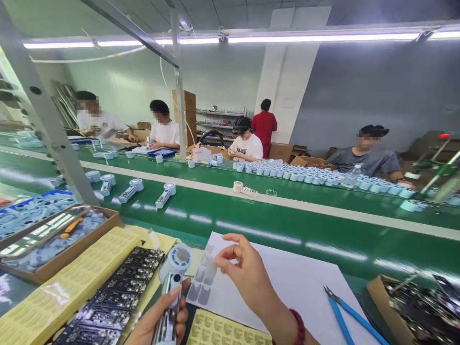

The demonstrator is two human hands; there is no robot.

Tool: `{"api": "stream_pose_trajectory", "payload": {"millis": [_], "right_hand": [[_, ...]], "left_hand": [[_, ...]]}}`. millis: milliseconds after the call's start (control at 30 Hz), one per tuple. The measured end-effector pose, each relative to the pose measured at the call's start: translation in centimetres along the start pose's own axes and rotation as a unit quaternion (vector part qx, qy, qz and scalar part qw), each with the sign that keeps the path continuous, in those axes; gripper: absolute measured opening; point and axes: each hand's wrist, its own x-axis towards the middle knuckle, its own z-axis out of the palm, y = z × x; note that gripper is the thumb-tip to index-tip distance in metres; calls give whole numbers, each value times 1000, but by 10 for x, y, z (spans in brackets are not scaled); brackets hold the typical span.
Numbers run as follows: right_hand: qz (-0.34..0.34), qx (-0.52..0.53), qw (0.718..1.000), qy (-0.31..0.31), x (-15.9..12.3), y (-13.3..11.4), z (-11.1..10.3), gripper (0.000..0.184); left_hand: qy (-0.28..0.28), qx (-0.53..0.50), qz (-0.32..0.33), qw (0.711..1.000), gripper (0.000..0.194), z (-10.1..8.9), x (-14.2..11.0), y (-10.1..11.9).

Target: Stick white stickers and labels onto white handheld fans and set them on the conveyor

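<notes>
My left hand [163,311] is wrapped around the handle of a light blue handheld fan [179,258], its round head pointing up. The handle's front is shiny, with a dark round spot near the top. To the right, my right hand [244,268] has thumb and index finger pinched together over a white sheet [283,278]. Grey rounded stickers [204,294] lie in rows at this sheet's left edge. A pale translucent patch shows just below the pinched fingertips; whether they hold it I cannot tell. A yellow sticker sheet [226,330] lies below my right wrist.
Circuit boards [118,292] and stacked yellow sheets [68,282] lie left, beside a box of blue parts [46,268]. Blue-handled cutters [345,311] and a parts box [391,311] are right. Fans [167,194] lie on the green conveyor [201,211]; several people sit beyond.
</notes>
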Motion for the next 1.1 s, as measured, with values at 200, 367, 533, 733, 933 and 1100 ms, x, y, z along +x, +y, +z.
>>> {"api": "stream_pose_trajectory", "payload": {"millis": [200,367,533,733,933,1100], "right_hand": [[95,261,960,-31,-73,-14,1,42],[116,255,960,13,-85,-20,5,35],[121,261,957,26,-86,-22,3,31],[120,260,958,29,-87,-22,5,33],[116,238,964,14,-86,-19,4,31],[116,225,967,14,-86,-23,3,32]], "left_hand": [[30,-68,-27,997,13,47,-25,-20],[22,-53,-32,998,15,57,-33,-39],[10,-52,-33,998,10,56,-34,-44],[27,-53,-17,998,13,61,-37,-46],[15,-55,-17,998,15,61,-36,-47],[29,-55,-24,998,15,61,-40,-46]]}}
